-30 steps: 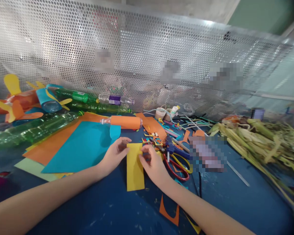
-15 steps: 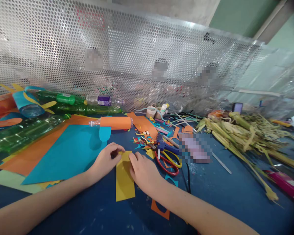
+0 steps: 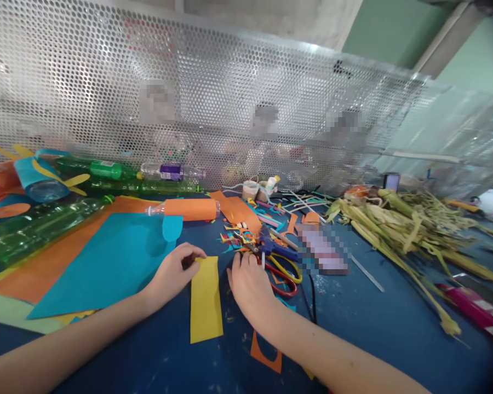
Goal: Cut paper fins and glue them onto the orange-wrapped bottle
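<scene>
A yellow paper strip (image 3: 206, 306) lies upright in my view on the blue table. My left hand (image 3: 176, 273) is curled at its upper left corner, thumb and forefinger pinching the edge. To the right of the strip, apart from it, my right hand (image 3: 250, 284) lies palm down with its fingers stretched forward. Its fingertips are close to the paper scraps (image 3: 239, 239) and to scissors with red handles (image 3: 285, 285); it appears to hold nothing. Beside these are yellow scissor handles (image 3: 292, 267) and a dark blue tool handle (image 3: 281, 249).
A blue sheet (image 3: 102, 262) lies over orange paper at left, near green bottles (image 3: 45, 221). An orange-wrapped bottle (image 3: 191, 209) rests behind my hands. Dried husks (image 3: 390, 235), a blurred phone-like object (image 3: 324, 249) and a pink item (image 3: 476, 309) lie to the right. A perforated metal screen (image 3: 230, 82) stands behind.
My right hand has let go of the yellow strip and moved right, toward the scissors and scraps. My left hand stays at the strip's upper left corner. The view has shifted slightly.
</scene>
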Tool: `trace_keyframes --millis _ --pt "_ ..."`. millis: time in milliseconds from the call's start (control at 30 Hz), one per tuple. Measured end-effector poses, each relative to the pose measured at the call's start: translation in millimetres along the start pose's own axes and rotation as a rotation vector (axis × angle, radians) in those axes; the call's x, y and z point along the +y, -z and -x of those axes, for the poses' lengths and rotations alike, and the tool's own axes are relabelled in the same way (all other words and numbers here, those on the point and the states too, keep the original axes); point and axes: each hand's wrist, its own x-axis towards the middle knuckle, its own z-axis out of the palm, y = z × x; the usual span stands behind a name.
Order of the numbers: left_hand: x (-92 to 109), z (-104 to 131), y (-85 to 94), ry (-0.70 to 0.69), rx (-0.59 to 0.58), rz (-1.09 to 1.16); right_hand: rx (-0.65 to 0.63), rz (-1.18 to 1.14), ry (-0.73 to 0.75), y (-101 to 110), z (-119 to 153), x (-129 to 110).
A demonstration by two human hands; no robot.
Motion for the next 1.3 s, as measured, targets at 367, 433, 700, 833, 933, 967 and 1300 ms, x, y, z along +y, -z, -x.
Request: trace_keyframes --millis 367,433,700,833,933,967,1300 --pt "1 0 1.8 0.004 0.037 0.015 -0.019 -0.114 -0.065 0 -1 2" --pt "1 0 1.6 -0.002 0.042 0.031 -0.031 -0.115 -0.065 5 0 1" --pt "1 0 1.4 -0.003 0.053 0.04 0.025 -0.143 0.038 3 2 -3" --pt "0 0 0.2 0.011 0.045 0.06 -0.017 -0.187 0.03 -4 1 -3" --pt "-2 -1 -1.4 0.012 0.042 0.094 -0.025 -0.184 0.005 -4 -1 -1" --pt "-2 -1 -1.7 0.011 0.042 0.102 -0.018 -0.181 0.012 -2 -1 -1" --pt "-5 -1 -4.0 0.024 0.081 0.203 0.056 -0.21 0.165 14 -2 -3"
